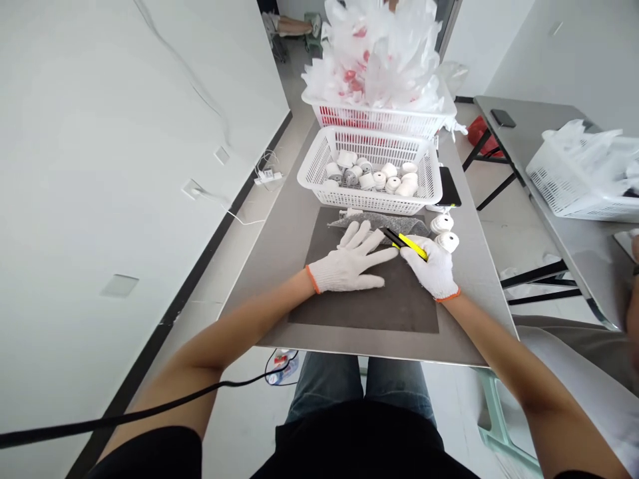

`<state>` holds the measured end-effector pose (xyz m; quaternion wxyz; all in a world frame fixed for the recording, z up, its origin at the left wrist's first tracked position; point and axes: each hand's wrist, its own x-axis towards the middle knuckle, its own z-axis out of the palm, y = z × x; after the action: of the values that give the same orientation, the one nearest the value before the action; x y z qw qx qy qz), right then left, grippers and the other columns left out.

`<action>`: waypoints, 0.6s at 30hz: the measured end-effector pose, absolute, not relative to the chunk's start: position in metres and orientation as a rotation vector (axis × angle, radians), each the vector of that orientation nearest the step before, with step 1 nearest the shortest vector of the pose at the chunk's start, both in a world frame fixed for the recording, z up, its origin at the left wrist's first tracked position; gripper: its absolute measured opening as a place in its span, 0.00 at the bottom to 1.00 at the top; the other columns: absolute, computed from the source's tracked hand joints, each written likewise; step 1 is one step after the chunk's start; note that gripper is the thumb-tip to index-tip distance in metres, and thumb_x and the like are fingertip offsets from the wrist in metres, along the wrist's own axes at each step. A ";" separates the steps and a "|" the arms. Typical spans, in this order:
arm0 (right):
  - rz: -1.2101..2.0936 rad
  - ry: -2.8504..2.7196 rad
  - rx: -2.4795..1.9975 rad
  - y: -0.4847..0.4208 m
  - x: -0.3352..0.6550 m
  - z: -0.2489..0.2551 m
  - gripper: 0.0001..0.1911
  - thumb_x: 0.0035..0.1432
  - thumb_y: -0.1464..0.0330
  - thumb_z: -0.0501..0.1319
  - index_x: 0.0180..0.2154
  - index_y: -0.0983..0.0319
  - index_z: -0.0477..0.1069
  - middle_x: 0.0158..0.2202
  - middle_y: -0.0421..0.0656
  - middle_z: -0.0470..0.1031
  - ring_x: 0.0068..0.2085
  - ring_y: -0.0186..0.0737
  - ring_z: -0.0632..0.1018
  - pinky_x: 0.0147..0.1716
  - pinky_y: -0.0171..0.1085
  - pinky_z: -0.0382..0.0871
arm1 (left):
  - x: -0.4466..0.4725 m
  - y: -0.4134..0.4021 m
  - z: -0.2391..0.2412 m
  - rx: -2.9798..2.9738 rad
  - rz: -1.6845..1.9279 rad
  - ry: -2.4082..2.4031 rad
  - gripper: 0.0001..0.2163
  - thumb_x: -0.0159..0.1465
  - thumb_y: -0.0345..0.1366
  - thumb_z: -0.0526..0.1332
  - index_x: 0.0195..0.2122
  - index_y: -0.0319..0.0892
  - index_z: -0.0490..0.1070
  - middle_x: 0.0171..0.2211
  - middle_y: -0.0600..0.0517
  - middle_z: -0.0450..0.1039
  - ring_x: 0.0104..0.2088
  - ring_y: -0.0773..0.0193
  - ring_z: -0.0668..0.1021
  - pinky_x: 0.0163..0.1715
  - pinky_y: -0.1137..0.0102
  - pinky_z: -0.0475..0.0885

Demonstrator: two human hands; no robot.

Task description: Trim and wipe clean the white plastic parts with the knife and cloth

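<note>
My right hand (430,265), in a white knit glove with an orange cuff, grips a yellow and black utility knife (410,245). The knife's front end points up and left, close to the fingertips of my left hand. My left hand (347,265), gloved the same way, lies with its fingers spread over a dark mat (369,309). Just beyond the fingers is a speckled grey sheet of felt-like material (399,221), partly hidden by my left hand. Two stacked-looking white round pieces (445,241) with dark centre holes sit right of the mat.
A white plastic basket (369,199) with several white cylindrical pieces stands behind the mat. Behind it, another basket (389,121) is heaped with plastic bags. A black phone (449,186) lies at the right. Another table (549,193) stands further right, beside a seated person.
</note>
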<state>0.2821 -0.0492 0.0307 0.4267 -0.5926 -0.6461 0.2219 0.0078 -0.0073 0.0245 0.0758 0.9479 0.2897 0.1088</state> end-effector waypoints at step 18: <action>0.525 -1.694 -1.477 -0.044 0.283 0.025 0.27 0.66 0.48 0.66 0.55 0.58 0.89 0.56 0.49 0.90 0.57 0.59 0.89 0.66 0.59 0.83 | 0.017 0.062 0.086 2.065 0.293 1.797 0.28 0.67 0.57 0.68 0.57 0.40 0.82 0.64 0.32 0.84 0.60 0.37 0.87 0.61 0.53 0.82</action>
<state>0.2827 -0.0443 0.0247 0.4048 -0.5852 -0.6712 0.2079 0.0173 0.0623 0.0864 0.1931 0.7359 0.6405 0.1045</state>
